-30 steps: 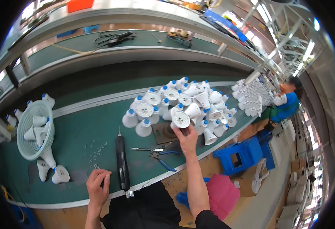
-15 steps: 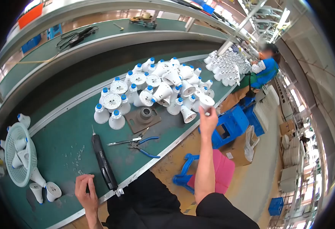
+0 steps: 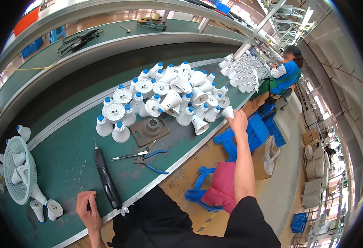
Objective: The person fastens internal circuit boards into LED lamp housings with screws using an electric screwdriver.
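Note:
My right hand (image 3: pixel 240 121) is closed on a white cone-shaped plastic housing (image 3: pixel 228 112) at the table's front edge, right of a large pile of similar housings (image 3: pixel 170 100) with blue ends. Near the front edge at lower left, my left hand (image 3: pixel 89 210) rests with loosely bent fingers apart and holds nothing. Beside it lies a black electric screwdriver (image 3: pixel 106 177). Cutting pliers with blue handles (image 3: pixel 155 169) and a pair of tweezers (image 3: pixel 127 156) lie farther right. Behind them sits a metal fixture (image 3: pixel 150 130) with a round collar.
A pale green basket (image 3: pixel 32 175) of housings tilts at the far left, with loose housings (image 3: pixel 54 210) nearby. Small bits (image 3: pixel 79 173) are scattered on the green table. A blue stool (image 3: pixel 255 132) and a pink-covered seat (image 3: pixel 222 186) stand below. A co-worker (image 3: pixel 286 76) sits at far right.
My right hand has moved right and slightly up with the housing, which now tilts differently. My left hand stays near the table edge. The whole view has shifted a little.

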`<state>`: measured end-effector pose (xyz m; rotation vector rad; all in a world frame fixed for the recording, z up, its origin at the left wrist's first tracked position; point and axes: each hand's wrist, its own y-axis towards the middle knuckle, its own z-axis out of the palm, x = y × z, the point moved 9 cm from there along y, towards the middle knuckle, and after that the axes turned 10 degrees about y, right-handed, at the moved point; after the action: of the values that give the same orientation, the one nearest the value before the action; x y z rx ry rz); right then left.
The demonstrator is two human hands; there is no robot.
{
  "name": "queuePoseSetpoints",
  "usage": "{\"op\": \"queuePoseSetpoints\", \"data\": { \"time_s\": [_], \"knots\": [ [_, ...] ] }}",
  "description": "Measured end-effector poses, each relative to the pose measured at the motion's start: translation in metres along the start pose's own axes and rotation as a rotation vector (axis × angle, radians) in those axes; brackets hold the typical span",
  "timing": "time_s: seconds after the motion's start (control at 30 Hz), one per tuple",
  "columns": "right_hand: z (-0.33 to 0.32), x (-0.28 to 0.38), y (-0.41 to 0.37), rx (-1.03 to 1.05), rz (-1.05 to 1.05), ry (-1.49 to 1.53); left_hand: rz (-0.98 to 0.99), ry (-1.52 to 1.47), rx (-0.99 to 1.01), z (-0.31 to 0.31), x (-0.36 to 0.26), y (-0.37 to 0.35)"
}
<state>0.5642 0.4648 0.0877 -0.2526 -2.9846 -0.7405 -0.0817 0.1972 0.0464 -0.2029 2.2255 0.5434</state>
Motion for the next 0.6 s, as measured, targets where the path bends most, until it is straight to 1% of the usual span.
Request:
{"op": "queuePoseSetpoints", "data": {
  "time_s": [0.07, 0.17, 0.27, 0.3, 0.4, 0.5, 0.53, 0.6],
  "knots": [
    [0.014, -0.001, 0.029, 0.178, -0.010, -0.080, 0.014, 0.006, -0.005, 0.001, 0.000, -0.001],
    [0.027, 0.007, 0.061, 0.374, -0.106, -0.196, 0.002, 0.015, -0.004, 0.000, 0.000, 0.000],
    [0.036, 0.011, 0.079, 0.545, -0.157, -0.260, -0.030, 0.018, -0.008, -0.002, -0.001, 0.000],
    [0.030, 0.020, 0.080, 0.577, -0.146, -0.294, -0.030, 0.018, -0.009, -0.002, -0.001, 0.000],
    [0.047, 0.021, 0.093, 0.475, -0.211, -0.346, -0.044, 0.007, -0.008, 0.000, 0.000, 0.000],
    [0.027, 0.034, 0.083, 0.199, -0.314, -0.253, -0.042, 0.022, 0.001, 0.000, 0.005, -0.003],
    [-0.023, 0.040, 0.064, -0.210, -0.295, 0.110, -0.028, 0.028, 0.008, 0.001, 0.007, -0.002],
    [0.009, -0.018, 0.057, -0.297, -0.090, 0.273, -0.017, 0.011, -0.009, 0.001, 0.010, -0.002]
  ]
}}
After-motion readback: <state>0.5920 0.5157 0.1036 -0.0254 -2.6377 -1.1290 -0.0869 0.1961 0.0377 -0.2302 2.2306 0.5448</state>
